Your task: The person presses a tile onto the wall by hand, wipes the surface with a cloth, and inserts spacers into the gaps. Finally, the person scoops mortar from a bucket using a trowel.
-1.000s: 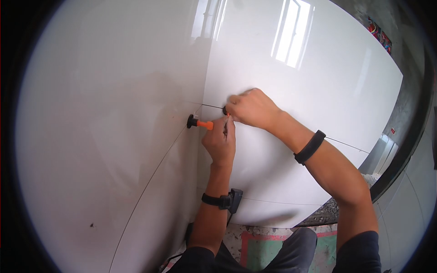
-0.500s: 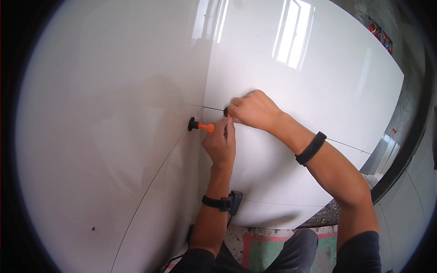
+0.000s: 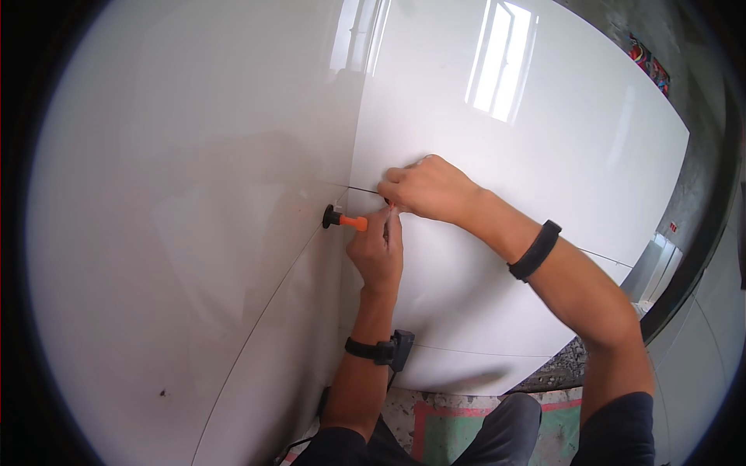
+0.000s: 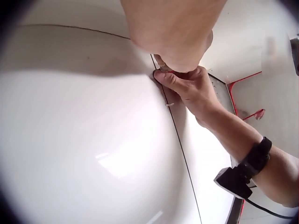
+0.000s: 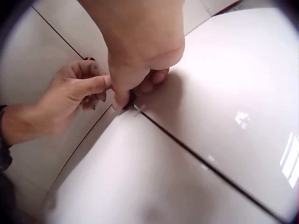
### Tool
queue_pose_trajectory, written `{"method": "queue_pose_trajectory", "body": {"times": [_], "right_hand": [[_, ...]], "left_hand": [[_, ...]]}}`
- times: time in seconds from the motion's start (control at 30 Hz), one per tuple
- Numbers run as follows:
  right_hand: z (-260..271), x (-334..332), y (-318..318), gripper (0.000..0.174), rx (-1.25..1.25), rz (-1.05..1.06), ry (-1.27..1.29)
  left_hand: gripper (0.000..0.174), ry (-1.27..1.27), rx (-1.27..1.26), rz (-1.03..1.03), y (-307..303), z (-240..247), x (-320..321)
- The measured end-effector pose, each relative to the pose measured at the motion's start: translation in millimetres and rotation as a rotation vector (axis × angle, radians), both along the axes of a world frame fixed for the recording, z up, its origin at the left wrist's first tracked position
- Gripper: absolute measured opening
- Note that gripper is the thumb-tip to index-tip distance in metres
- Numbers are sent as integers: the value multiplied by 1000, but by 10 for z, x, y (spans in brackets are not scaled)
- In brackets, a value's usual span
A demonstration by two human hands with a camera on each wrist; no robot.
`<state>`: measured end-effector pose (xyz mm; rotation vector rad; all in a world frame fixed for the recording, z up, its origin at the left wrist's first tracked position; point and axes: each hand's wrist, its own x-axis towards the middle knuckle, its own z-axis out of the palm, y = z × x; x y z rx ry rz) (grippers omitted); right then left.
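Note:
Both hands meet at the joint between two glossy white wall tiles point(image 3: 466, 287), close to the corner. My left hand point(image 3: 376, 255) pinches the small orange end point(image 5: 112, 88) of a tile leveler between thumb and fingers. My right hand point(image 3: 435, 190) curls its fingers round the black base point(image 5: 129, 101) of that leveler, against the joint; most of it is hidden by the fingers. Left of my left hand, a second tile leveler point(image 3: 354, 223), black disc and orange handle, sticks out of the adjoining wall's joint. A white cross spacer point(image 5: 139, 110) sits in the joint beside my right fingertips.
The left wall point(image 3: 194, 194) is also glossy white tile and meets the right one at a corner. Coloured wires point(image 3: 649, 62) show in the bare wall at upper right. Below, the floor has a green sheet point(image 3: 447, 427) with red tape by the person's knee.
My right fingers have shifted round the leveler, and its black base, seen earlier beside them, is now mostly covered. My left hand keeps its pinch. The head view has moved slightly.

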<state>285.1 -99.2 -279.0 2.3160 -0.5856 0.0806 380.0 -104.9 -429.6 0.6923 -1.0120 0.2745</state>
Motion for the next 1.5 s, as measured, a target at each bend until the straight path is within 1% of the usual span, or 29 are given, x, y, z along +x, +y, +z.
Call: {"method": "queue_pose_trajectory", "body": {"times": [0.03, 0.07, 0.13, 0.17, 0.23, 0.27, 0.33, 0.37, 0.43, 0.47, 0.53, 0.67, 0.7, 0.73, 0.77, 0.83, 0.87, 0.93, 1.03, 1.17, 1.23, 1.27, 1.33, 1.37, 1.43, 1.47, 1.5], "right_hand": [[-45, -4, -33, 10, -55, -11, -47], [-115, -29, -40, 10, -55, -10, -47], [-185, -62, -42, 14, -83, -95, -59], [-182, -70, -31, 14, -83, -94, -60], [-168, -92, -10, 10, -110, -6, -109], [-127, -91, 31, 10, -109, -4, -108], [-10, -85, 95, 17, 23, 102, -79], [35, -58, 99, 17, 23, 105, -81], [131, 3, 88, 24, 90, 23, 105], [154, 13, 85, 24, 90, 24, 106], [183, 54, 81, 21, 51, 60, 183], [231, 84, 33, 16, 70, 93, 198], [220, 87, 20, 11, 23, 100, 192], [202, 90, 14, 9, -23, 106, 187], [179, 65, 3, 9, -18, 111, 185], [104, 12, 1, 10, -126, 172, 92], [37, -8, -29, 10, -126, 175, 90], [-111, -58, -98, 13, -250, 199, -38], [-205, -63, -73, 11, -284, 159, -101], [-329, -91, -101, 10, -291, 222, -189], [-350, -75, -80, 16, -135, 317, -295], [-369, -79, -89, 16, -133, 317, -295], [-376, -94, -106, 22, -176, 276, -272], [-361, -94, -118, 22, -177, 278, -271], [-356, -100, -114, 22, -181, 288, -243], [-351, -94, -125, 22, -175, 296, -242], [-363, -98, -138, 23, -183, 301, -245]], "left_hand": [[5, 19, -4, -15, -5, 0, -1], [5, 19, -4, -14, -6, -30, -10], [5, -7, 8, -11, 0, -32, 12], [5, -8, 8, -10, 2, -33, 14], [6, -19, 28, 3, 3, -37, 15], [6, -18, 29, 6, 14, -37, 15], [6, -22, 57, 18, 41, -29, 12], [6, -23, 57, 20, 38, -37, 14], [7, -26, 47, 34, 14, -54, 7], [7, -25, 47, 36, 20, -55, 4], [8, -17, 34, 49, 42, -60, 12], [8, 6, 30, 58, -9, -54, -19], [8, 7, 37, 59, 8, -37, -20], [8, 8, 43, 60, 24, -29, -20], [8, 7, 49, 64, 34, -21, -29], [8, 42, 58, 20, 36, -11, -40], [8, 40, 59, 23, 33, -16, -41], [8, 66, 67, 2, 7, -41, -56], [9, 68, 97, -2, -15, -73, -57], [8, 25, 74, 48, -63, -82, -1], [8, -17, 59, 127, -75, -67, 30], [8, -17, 61, 127, -65, -56, 66], [9, -148, 105, 133, -27, -8, 136], [9, -147, 104, 136, -50, 21, 160], [12, -263, 106, 195, -77, 44, 216], [12, -260, 111, 204, -97, 45, 238], [16, -294, 111, 273, -119, 31, 243]]}}
